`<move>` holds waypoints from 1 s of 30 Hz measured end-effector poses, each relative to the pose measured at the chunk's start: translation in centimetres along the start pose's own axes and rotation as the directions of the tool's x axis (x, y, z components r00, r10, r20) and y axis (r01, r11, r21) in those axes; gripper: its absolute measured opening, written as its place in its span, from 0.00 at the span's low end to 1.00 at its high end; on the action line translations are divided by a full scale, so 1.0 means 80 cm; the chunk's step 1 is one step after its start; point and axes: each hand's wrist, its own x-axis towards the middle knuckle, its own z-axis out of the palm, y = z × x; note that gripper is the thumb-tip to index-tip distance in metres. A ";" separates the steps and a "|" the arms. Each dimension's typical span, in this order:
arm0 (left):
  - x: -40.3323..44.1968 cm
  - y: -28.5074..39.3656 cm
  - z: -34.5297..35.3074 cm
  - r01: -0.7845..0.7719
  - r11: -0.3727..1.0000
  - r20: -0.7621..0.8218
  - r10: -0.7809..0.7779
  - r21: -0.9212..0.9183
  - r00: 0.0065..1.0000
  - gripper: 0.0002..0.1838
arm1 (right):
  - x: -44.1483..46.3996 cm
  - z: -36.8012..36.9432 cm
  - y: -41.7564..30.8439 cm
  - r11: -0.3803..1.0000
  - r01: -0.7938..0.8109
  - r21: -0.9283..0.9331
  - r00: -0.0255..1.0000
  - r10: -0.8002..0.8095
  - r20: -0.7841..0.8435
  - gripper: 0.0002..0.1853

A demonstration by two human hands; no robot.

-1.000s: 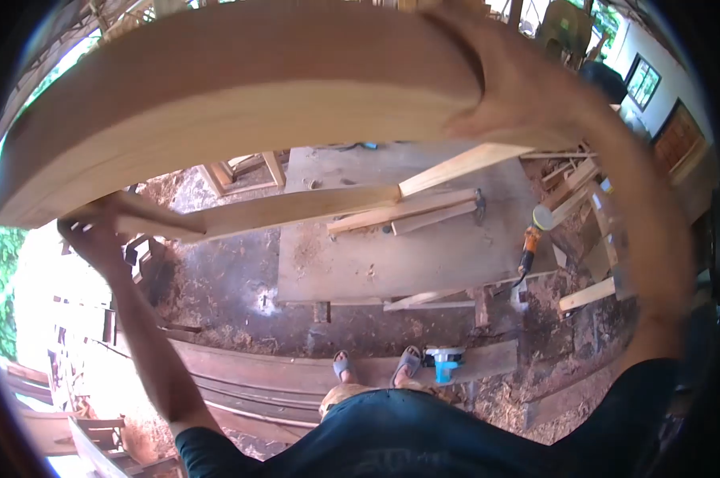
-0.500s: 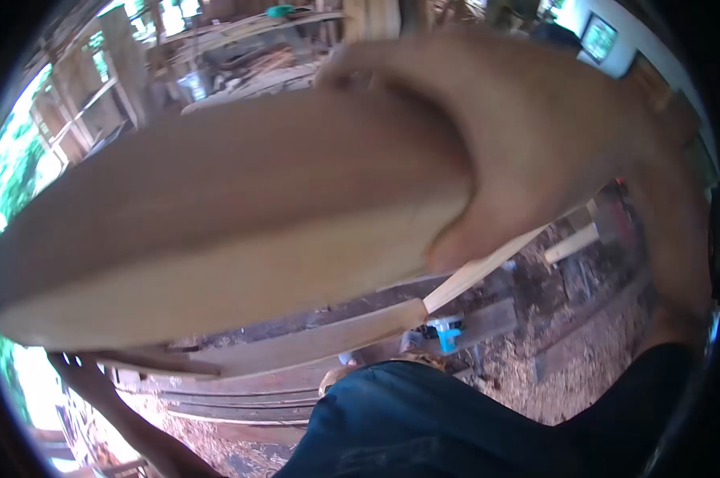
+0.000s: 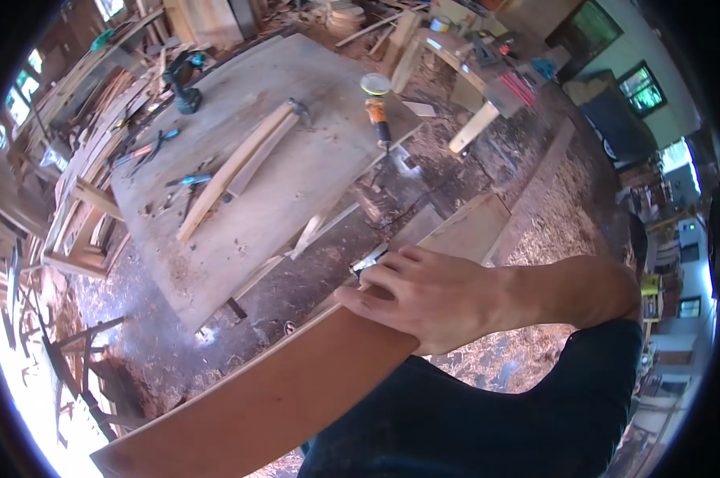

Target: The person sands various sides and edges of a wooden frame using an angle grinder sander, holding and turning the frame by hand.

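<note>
A broad, curved wooden piece [image 3: 264,390] slants across the lower part of the view, close to my body. My right hand [image 3: 423,299] grips its upper right end, with the fingers wrapped over the edge. Just beyond my fingertips is a small, pale and dark object, partly hidden, too unclear to name. A wooden board [image 3: 467,231] stretches to the right behind my hand. My left hand does not show.
A large flat panel [image 3: 256,159] on the floor bears wooden strips [image 3: 240,171], a hammer, a cordless drill [image 3: 186,88] and pliers. An orange grinder [image 3: 376,111] lies at its right edge. Shavings [image 3: 559,215] cover the floor; a wooden frame [image 3: 85,231] stands left.
The curved piece has come down from in front of my face to low beside my body, with my right hand still on it. My left hand has left the view. The view has turned.
</note>
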 end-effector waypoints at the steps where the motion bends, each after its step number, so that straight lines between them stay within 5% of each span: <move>1: -0.009 0.010 0.018 -0.012 1.000 0.029 0.013 -0.019 0.999 0.47 | -0.020 0.004 0.012 1.000 -0.013 0.015 1.000 0.013 -0.017 0.50; 13: -0.103 0.053 0.150 -0.071 0.975 0.219 0.118 -0.211 0.969 0.49 | -0.175 0.038 0.020 0.960 -0.279 -0.015 0.951 0.274 -0.144 0.37; 23: -0.226 0.136 0.223 -0.152 0.891 0.287 0.293 -0.427 0.912 0.50 | -0.327 0.018 0.086 0.864 -0.502 -0.045 0.864 0.498 -0.074 0.52; 30: -0.409 0.243 0.326 -0.290 0.766 0.231 0.491 -0.574 0.840 0.51 | -0.552 0.067 0.230 0.822 -0.563 -0.089 0.825 0.552 -0.122 0.57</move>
